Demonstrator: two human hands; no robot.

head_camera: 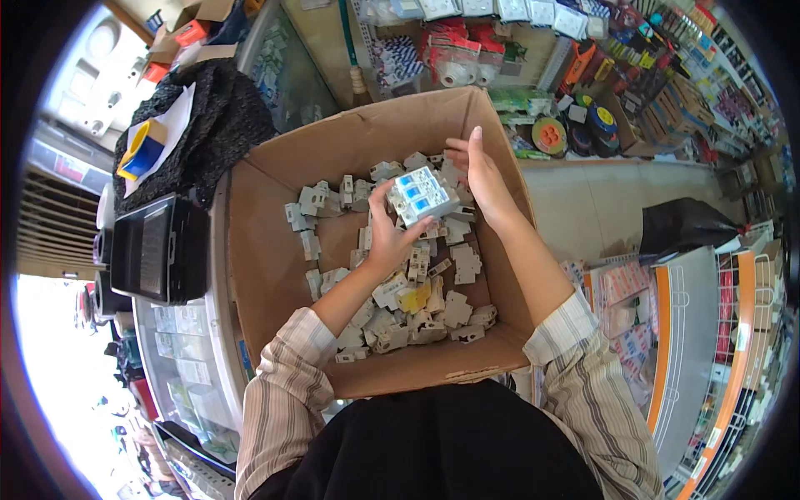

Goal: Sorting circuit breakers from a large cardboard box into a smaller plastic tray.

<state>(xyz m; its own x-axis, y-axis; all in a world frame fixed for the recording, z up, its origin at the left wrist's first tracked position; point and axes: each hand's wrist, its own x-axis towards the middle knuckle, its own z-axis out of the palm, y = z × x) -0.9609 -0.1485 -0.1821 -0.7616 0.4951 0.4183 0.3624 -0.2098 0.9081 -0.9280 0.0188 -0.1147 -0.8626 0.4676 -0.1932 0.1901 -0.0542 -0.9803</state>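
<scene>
My left hand [392, 237] grips a white multi-pole circuit breaker [422, 195] with blue switch levers, held above an open cardboard box [269, 262]. Its thumb and fingers press on the breaker's sides. To the right of it, my right hand [480, 169] is raised near the box's right wall with its fingers apart and nothing in them. Loose white and grey circuit breakers [390, 331] lie heaped on the box bottom below both hands. Among them is a piece with a yellow face [415, 297].
Left of the box, black plastic trays [159, 250] and a blue-and-yellow tape roll [142, 150] rest on a glass counter. A black bag [684, 226] is on the tiled floor at right, near an orange-edged shelf [662, 350]. Packed goods line the far wall.
</scene>
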